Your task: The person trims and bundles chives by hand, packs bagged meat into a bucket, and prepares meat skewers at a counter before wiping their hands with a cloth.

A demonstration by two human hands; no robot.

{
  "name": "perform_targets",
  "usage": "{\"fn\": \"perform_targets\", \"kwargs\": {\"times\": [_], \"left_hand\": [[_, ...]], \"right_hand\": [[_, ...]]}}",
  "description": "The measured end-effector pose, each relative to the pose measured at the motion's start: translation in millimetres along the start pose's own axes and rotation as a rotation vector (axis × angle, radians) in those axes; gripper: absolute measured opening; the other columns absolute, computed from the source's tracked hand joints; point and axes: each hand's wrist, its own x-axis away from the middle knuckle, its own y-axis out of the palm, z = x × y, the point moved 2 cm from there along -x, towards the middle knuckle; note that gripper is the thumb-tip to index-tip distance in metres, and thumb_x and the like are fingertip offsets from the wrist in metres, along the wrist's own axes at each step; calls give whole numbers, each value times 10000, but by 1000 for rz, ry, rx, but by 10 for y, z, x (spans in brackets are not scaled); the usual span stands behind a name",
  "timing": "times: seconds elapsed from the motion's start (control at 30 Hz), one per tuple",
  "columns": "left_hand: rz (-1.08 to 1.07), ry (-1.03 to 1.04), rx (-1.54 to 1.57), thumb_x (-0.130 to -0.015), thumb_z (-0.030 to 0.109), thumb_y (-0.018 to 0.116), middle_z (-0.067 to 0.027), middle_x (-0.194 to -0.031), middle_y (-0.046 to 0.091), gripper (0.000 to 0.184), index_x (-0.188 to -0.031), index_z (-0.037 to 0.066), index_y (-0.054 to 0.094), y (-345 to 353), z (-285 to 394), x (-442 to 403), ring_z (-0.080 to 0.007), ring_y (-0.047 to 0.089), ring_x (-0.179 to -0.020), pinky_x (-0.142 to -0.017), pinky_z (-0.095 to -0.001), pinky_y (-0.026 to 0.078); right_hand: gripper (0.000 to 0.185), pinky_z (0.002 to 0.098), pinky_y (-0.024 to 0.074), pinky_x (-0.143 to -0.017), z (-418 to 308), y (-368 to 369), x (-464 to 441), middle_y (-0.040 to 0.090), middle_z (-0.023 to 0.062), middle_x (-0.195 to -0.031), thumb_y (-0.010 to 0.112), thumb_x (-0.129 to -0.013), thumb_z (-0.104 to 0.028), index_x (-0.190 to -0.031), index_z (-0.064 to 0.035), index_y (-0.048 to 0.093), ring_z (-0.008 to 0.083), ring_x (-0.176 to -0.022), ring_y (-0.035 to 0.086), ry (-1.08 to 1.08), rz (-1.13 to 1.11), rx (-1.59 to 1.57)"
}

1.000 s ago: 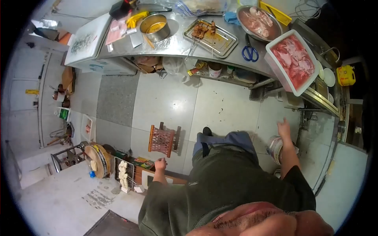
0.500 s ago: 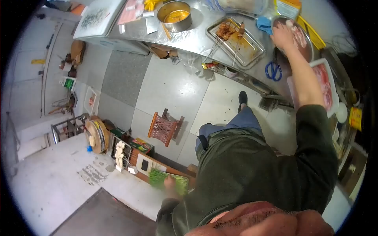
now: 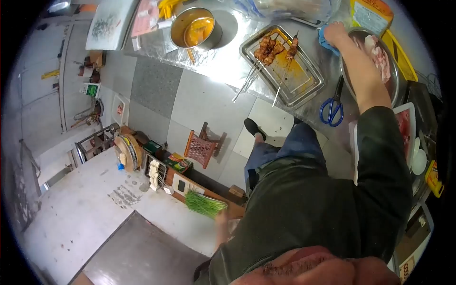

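My right hand (image 3: 336,34) is closed on a blue cloth (image 3: 327,43) at the back of the metal counter. Beside it stands a steel bowl (image 3: 393,90) with pale raw meat (image 3: 377,59), my forearm crossing its rim. Left of that, a metal tray (image 3: 304,95) holds browned meat skewers (image 3: 268,50) in orange sauce, their sticks jutting over the front edge. Blue-handled scissors (image 3: 331,112) lie between tray and bowl. Low on the other side, my left hand (image 3: 222,218) is beside a bunch of long green chives (image 3: 202,203); its fingers are too small and blurred to make out.
A steel pot (image 3: 209,40) with orange liquid stands further left on the counter. At right is a white tub (image 3: 403,123) of red meat. A small folding stool (image 3: 198,148) stands on the tiled floor. A tray of white pieces (image 3: 154,175) sits beyond the chives.
My right hand has shifted from the meat bowl's rim onto the blue cloth. My left hand has moved off the chives to their near end. The view and my feet have shifted.
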Motion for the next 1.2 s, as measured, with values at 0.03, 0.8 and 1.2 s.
{"fn": "perform_targets", "kwargs": {"times": [0.03, 0.8, 1.2], "left_hand": [[42, 26, -12, -770, 232, 664, -98, -712, 578, 269, -901, 12, 583, -95, -96, -170, -256, 582, -653, -602, -403, 475], [-94, 388, 1323, -916, 252, 545, -119, -1146, 582, 422, -1268, 31, 477, -3322, 2513, -3202, -186, 590, -1001, -855, -335, 467], [-400, 239, 2096, -976, 385, 363, -94, -1278, 488, 477, -1342, 79, 375, -3463, 2772, -2978, -242, 481, -1171, -995, -405, 381]], "right_hand": [[328, 429, 438, -857, 13, -24, -45, 637, 149, -1072, 546, -807, -314, -953, -52, 678, 305, -1013, 584, -15, 9, 0], [281, 359, 383, -956, -25, -1475, 2605, 574, 177, -1179, 513, -870, -172, -1067, 17, 578, 298, -1095, 537, -63, 931, -824], [201, 433, 345, -923, -2762, -1425, 2628, 511, 140, -1100, 623, -789, -202, -871, -20, 604, 334, -1017, 481, -555, 607, -1189]]}}
